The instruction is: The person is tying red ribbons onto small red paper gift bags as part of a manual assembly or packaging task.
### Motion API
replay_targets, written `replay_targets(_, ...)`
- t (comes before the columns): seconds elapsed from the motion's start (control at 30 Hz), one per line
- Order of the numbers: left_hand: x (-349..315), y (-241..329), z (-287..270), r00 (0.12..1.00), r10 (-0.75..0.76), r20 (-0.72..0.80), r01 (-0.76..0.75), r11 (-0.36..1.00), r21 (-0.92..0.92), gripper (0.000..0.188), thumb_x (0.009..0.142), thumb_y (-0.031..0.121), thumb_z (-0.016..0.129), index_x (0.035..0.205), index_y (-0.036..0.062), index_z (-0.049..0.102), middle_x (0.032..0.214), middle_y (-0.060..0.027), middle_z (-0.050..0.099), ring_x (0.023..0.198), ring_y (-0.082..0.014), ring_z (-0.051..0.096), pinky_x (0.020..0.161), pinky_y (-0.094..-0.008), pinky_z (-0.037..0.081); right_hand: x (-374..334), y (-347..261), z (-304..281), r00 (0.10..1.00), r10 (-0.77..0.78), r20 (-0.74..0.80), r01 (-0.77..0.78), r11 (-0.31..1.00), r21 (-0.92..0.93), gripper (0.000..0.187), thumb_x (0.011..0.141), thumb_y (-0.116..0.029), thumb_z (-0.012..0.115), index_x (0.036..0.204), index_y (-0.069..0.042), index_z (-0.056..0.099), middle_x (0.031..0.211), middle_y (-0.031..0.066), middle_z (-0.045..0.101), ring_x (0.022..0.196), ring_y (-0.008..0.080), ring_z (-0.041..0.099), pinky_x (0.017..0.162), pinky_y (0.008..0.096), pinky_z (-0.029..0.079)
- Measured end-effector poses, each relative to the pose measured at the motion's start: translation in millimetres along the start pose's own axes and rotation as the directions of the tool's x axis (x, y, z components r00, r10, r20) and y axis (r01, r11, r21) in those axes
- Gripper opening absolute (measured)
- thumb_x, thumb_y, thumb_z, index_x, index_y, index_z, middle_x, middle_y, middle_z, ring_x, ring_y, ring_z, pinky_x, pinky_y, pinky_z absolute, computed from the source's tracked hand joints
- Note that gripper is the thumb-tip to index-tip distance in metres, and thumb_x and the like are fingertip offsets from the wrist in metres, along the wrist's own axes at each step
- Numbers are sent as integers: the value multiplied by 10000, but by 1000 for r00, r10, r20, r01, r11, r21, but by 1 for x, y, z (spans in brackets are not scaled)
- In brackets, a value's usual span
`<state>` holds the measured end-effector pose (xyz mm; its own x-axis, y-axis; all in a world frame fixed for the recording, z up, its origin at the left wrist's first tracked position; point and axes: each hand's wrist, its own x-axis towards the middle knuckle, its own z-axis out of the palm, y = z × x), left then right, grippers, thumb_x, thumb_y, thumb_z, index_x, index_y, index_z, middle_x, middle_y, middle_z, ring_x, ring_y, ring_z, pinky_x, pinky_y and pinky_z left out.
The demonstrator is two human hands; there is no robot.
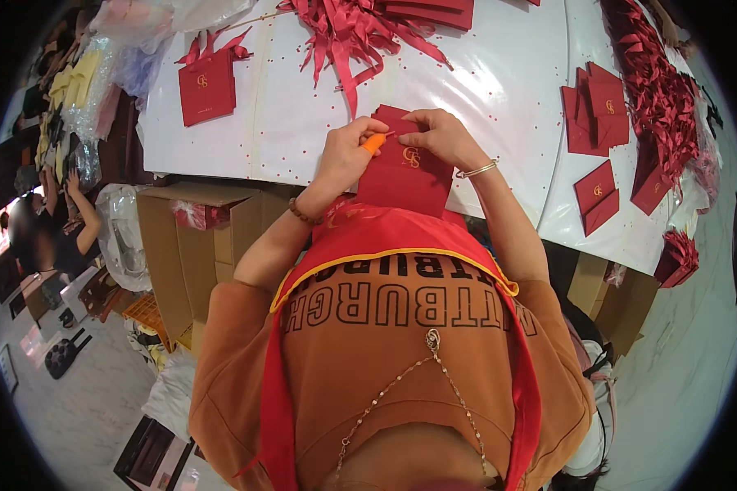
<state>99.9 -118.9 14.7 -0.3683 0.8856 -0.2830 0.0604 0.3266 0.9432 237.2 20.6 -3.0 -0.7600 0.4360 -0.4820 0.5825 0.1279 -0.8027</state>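
Observation:
A stack of dark red paper gift bags (404,184) with gold print lies in front of me at the table's near edge. My left hand (348,155) is closed at the upper left of the top bag. A small orange, pointed piece (374,145) shows at its fingertips; whether it is a tool's handle or a finger cover I cannot tell. My right hand (442,137) pinches the bag's upper right edge, its thumb on the printed face. The fingertips of both hands are close together near the top edge.
Red ribbons (352,41) are heaped on the white table (287,98). A ribboned bag (207,88) lies at left; more red bags (602,114) and a long ribbon pile (647,90) lie at right. Below stands a cardboard box (172,262). Another person (57,221) is at far left.

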Motion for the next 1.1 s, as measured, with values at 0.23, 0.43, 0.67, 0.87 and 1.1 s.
replay_targets(0.23, 11, -2, 5, 999, 30, 31, -38, 962, 270, 151, 801, 23, 553, 933, -13, 616, 743, -74, 640, 639, -97, 582, 580, -222, 458, -3, -6, -1, 1000, 4, -10, -4, 1000, 19, 317, 736, -157, 678, 1017, -22, 621, 733, 47, 627, 655, 109, 566, 637, 253, 438)
replay_targets(0.43, 15, 2, 11, 998, 61, 23, -65, 911, 407, 144, 785, 51, 572, 910, -4, 619, 776, -130, 648, 648, -139, 600, 602, -249, 463, -2, 2, 3, 999, -2, -35, 3, 999, 38, 327, 733, -165, 678, 1020, -19, 617, 755, 65, 644, 674, 126, 590, 658, 260, 449)
replay_targets(0.67, 14, 0, 11, 985, 172, -13, -155, 918, 365, 147, 804, 41, 553, 934, -10, 597, 774, -122, 636, 698, -156, 602, 638, -259, 467, -2, 5, 2, 999, 4, -31, -5, 1000, -31, 388, 720, -311, 670, 1065, -139, 625, 910, 118, 648, 840, 275, 612, 766, 361, 460)
replay_targets(0.87, 13, 1, 12, 974, 227, -5, -210, 909, 360, 161, 793, 22, 548, 942, -15, 594, 797, -129, 635, 725, -178, 608, 660, -271, 471, -5, 0, 3, 997, -49, -65, 49, 999, -4, 246, 753, -121, 654, 981, -36, 620, 741, 56, 644, 635, 111, 588, 620, 250, 449)
replay_targets(1.1, 12, 1, 15, 935, 351, 43, -326, 808, 491, 151, 781, 25, 543, 920, -6, 593, 860, -149, 630, 770, -260, 615, 681, -307, 475, -7, -1, 4, 994, -59, -89, 55, 998, -43, 223, 765, -146, 656, 955, -35, 618, 707, 44, 621, 619, 107, 557, 604, 254, 434)
